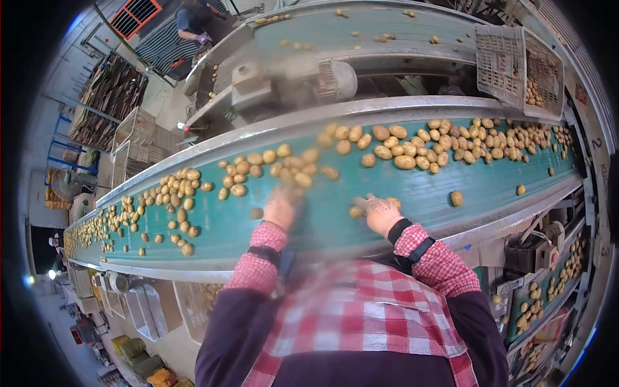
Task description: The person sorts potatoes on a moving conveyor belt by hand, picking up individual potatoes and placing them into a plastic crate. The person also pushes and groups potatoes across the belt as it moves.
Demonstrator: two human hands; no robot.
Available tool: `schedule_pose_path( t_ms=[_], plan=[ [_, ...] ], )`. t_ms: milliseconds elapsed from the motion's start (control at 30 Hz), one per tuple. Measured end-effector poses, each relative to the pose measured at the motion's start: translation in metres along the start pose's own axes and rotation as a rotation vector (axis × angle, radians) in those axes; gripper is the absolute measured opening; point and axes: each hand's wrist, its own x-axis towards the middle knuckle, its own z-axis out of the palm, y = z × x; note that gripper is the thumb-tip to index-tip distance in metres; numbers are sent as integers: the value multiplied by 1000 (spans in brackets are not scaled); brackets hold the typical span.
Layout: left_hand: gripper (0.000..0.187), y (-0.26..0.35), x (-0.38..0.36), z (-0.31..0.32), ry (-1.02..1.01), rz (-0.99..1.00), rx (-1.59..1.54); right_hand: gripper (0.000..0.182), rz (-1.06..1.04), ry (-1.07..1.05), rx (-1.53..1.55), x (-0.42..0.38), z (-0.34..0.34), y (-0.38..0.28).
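Observation:
Potatoes (405, 162) lie in loose heaps along a green conveyor belt (412, 193) that crosses in front of me. My left hand (279, 208) reaches over the belt just below a blurred cluster of potatoes (296, 174); its fingers are smeared. To its left lies a single potato (256, 213). My right hand (380, 213) is low over the belt with its fingers apart. One potato (356, 211) sits right at its fingertips, and another potato (394, 203) shows beside its far side. Checked sleeves with dark bands cover both wrists.
A metal rail (361, 108) edges the belt's far side. Beyond it are a motor (336, 80) and a second belt (412, 29) carrying scattered potatoes. A plastic crate (500, 64) stands at the upper right. At the upper left, a person (192, 22) works with gloved hands.

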Motion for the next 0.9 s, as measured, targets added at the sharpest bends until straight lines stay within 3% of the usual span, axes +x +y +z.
schedule_pose_path(
  t_ms=[67,133,200,267,333,367,400,433,500,533,567,600,633,700,800,833,867,900],
  plan=[
    [45,0,-3,-1,-38,-23,-51,39,-64,70,160,-5,10,35],
    [43,5,-12,-1,-22,-51,-75,41,175,29,416,-19,-28,48],
    [43,14,-20,-5,-33,-133,-131,42,265,113,491,-18,-59,68],
    [44,28,-7,0,48,-81,-168,44,210,336,385,-12,-81,101],
    [45,54,12,6,125,-53,-284,44,63,342,166,-4,-83,126],
    [49,59,28,24,316,217,-210,44,-27,349,53,5,-86,139],
    [53,87,50,18,258,217,-152,45,-41,344,-101,15,-71,151],
    [57,89,66,40,120,28,-90,45,-85,356,-252,24,-53,156],
    [57,151,107,35,189,219,-344,38,-122,280,-288,25,-61,137],
    [57,162,133,57,221,236,-307,34,-109,163,-281,25,-71,128],
    [57,167,162,75,271,383,-252,32,-96,131,-300,25,-63,128],
    [59,185,181,85,180,289,-289,34,-145,164,-330,20,-58,129],
    [60,196,201,103,144,213,-242,30,-162,139,-244,11,-70,120],
    [59,231,221,103,-146,56,-160,34,-136,147,-112,-1,-60,133],
    [53,274,219,115,-222,71,-37,47,-198,75,217,-37,-61,163],
    [52,268,231,151,-302,95,-27,50,-245,43,407,-48,-57,182],
    [54,297,212,106,-423,188,94,54,-182,-74,743,-58,-54,194],
    [55,298,208,108,-396,162,63,47,-65,-104,959,-74,-58,202]
  ],
)
